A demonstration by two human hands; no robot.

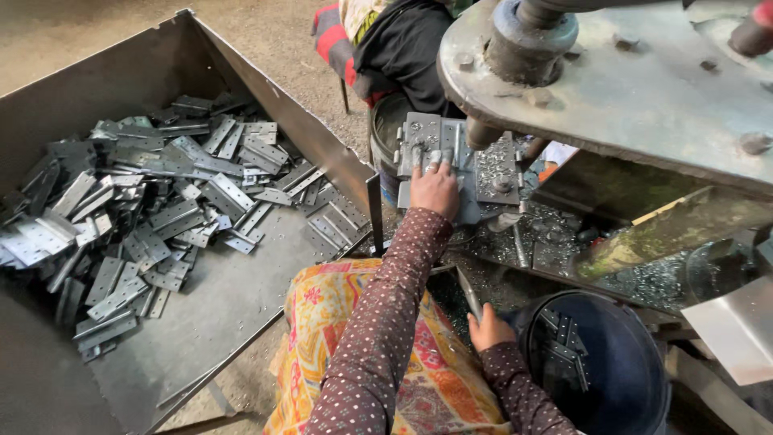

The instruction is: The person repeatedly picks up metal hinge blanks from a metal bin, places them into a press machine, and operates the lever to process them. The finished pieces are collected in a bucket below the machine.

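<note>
Towering over the scene, a heavy grey press fills the upper right, above a grit-strewn bench glittering with metal punchings. A large steel bin at left holds a big heap of flat hinge plates, seemingly most of the work still waiting. A dark bucket at lower right holds only a few plates. The left hand lies flat, fingers spread, pressing a plate onto the die block. The right hand is clenched around a thin metal rod. Bare dirt floor beyond; another person sits opposite.

The right hand hides what its fingers grip.
</note>
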